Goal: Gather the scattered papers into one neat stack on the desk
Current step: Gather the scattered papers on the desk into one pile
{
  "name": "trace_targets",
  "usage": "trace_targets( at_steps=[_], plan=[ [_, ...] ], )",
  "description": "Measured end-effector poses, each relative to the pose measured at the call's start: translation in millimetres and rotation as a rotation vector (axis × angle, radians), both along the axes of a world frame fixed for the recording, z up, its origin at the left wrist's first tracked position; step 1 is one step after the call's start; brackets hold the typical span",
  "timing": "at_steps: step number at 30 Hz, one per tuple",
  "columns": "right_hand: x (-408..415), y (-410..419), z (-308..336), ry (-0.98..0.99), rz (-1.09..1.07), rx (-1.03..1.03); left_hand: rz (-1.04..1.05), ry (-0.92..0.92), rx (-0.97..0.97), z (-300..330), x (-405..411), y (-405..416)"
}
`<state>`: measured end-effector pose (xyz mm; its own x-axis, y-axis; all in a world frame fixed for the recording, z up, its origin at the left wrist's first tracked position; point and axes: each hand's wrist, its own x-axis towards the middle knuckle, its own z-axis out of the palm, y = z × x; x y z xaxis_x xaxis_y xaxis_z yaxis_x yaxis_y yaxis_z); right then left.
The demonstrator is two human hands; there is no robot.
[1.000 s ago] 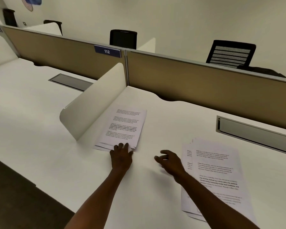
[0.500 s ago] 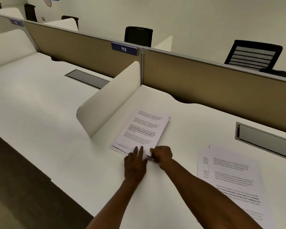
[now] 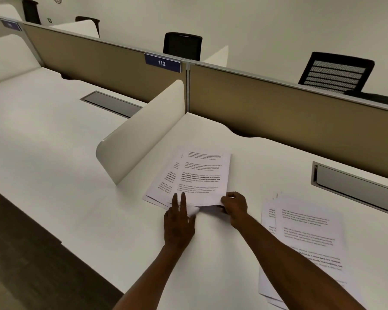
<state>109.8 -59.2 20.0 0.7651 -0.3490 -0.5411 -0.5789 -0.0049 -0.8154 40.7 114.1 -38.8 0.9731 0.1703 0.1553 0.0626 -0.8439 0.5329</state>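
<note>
While left hand (image 3: 179,222) lies flat, fingers extended, pressing near edge of fanned pile of white printed paper sheets (image 3: 194,177) onto white desk surface (image 3: 54,153), right hand (image 3: 234,205) pinches pile's near right corner, lifting top sheets. Pile sits just beside curved white divider panel (image 3: 141,130). Second loose pile of printed sheets (image 3: 307,231) lies well apart, partly under right forearm.

Matt white printed paper sheets (image 3: 197,175) lie on a smooth, satin-white desk (image 3: 54,142).
</note>
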Motion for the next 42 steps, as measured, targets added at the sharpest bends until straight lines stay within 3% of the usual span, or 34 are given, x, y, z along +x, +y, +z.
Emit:
trace_targets(
  at_steps=[7,9,12,15,17,19,27,31,35,39,42],
  plan=[
    [-21,-69,2,-0.048,-0.124,0.243,0.012,-0.015,0.076,12,-5,-24],
    [-32,-89,7,-0.074,-0.130,0.288,0.000,0.019,-0.041,22,-3,-39],
    [-48,-124,13,-0.095,-0.138,0.327,0.079,0.136,-0.527,40,2,-61],
    [-64,-156,16,-0.046,-0.161,0.324,0.320,0.377,-1.326,60,7,-78],
    [-74,-172,14,0.018,-0.135,0.257,0.314,0.549,-1.516,66,5,-86],
    [-84,-181,12,0.062,-0.078,0.174,0.206,0.654,-1.458,64,0,-96],
    [-122,-216,2,-0.062,0.026,-0.138,-0.087,0.641,-1.120,58,-19,-142],
    [-154,-247,4,-0.188,-0.050,-0.119,-0.214,0.574,-0.963,60,-29,-166],
    [-187,-280,-1,-0.183,-0.185,-0.104,-0.316,0.583,-0.918,58,-43,-193],
    [-204,-294,-5,-0.098,-0.192,-0.271,-0.385,0.645,-0.791,48,-60,-220],
    [-208,-292,-9,-0.084,-0.166,-0.416,-0.421,0.595,-0.577,40,-66,-232]
  ],
)
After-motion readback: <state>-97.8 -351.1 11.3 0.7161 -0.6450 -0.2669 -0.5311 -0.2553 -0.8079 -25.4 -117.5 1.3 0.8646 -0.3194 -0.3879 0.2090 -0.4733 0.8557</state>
